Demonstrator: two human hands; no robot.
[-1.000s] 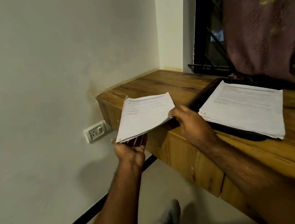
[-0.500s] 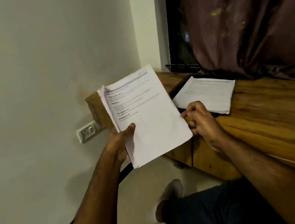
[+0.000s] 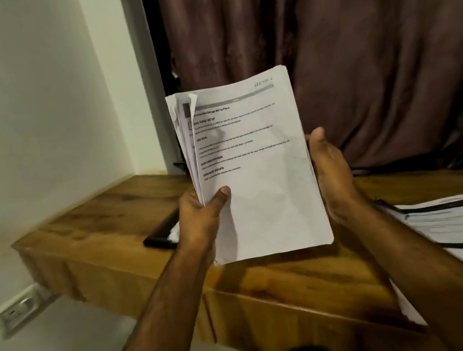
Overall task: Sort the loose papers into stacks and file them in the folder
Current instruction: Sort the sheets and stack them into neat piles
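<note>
Wooden wall-mounted desk [image 3: 106, 222] below a maroon curtain [image 3: 356, 53], printed sheets raised upright above it.

Left hand [image 3: 200, 218] grasps the white stapleless sheaf of printed papers [image 3: 259, 171] at its seven o'clock edge, thumb pressed across the front page; right hand [image 3: 333, 179] lies flat and released against the three o'clock edge, squaring it. More printed pages [image 3: 455, 233] rest on the desk at four o'clock; a black folder edge [image 3: 161, 234], probably, shows at nine o'clock. Such a sheaf looks light, floppy and slippery between leaves, its top-left corners already curling; pinching it firmly low along one long side should stop it fanning.
</note>
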